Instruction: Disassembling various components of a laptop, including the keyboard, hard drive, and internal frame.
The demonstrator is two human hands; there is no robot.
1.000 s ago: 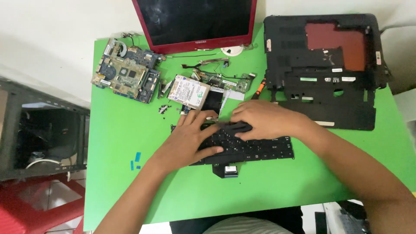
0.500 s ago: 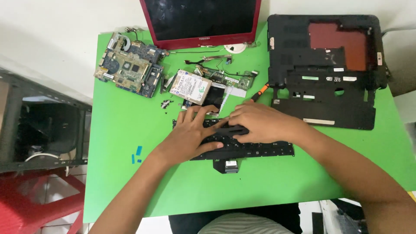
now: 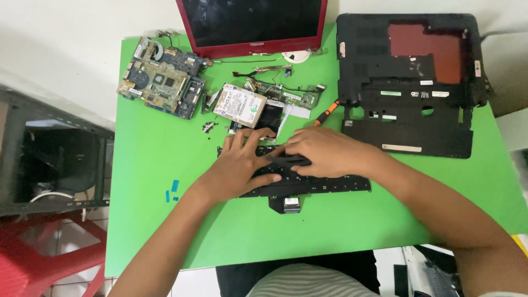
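1. Both hands sit on the black keyboard (image 3: 308, 181), same as a second ago. It lies flat near the middle of the green table (image 3: 154, 220), its ribbon tab sticking out on the near edge.
2. Left hand (image 3: 242, 165): fingers now spread wider over the keyboard's left end, palm pressing down. Not closed around anything, a flat open press.
3. Right hand (image 3: 324, 151): has slid a little left, fingertips now meeting the left hand's over the upper middle of the keys. Fingers curl down onto the keys; cannot tell if the grip is pinching a key or only pressing.
4. Keyboard itself has hardly shifted on the table. My read: the work is at key level, not lifting the whole part.
5. Nothing else has moved: hard drive (image 3: 240, 105) just beyond the keyboard, orange-handled screwdriver (image 3: 326, 111) to its right, motherboard (image 3: 162, 82) far left, red-framed screen (image 3: 253, 25) at the far edge, black base shell (image 3: 410, 82) far right.
6. Small loose screws (image 3: 208, 127) lie near the left hand's fingertips, apart from it.
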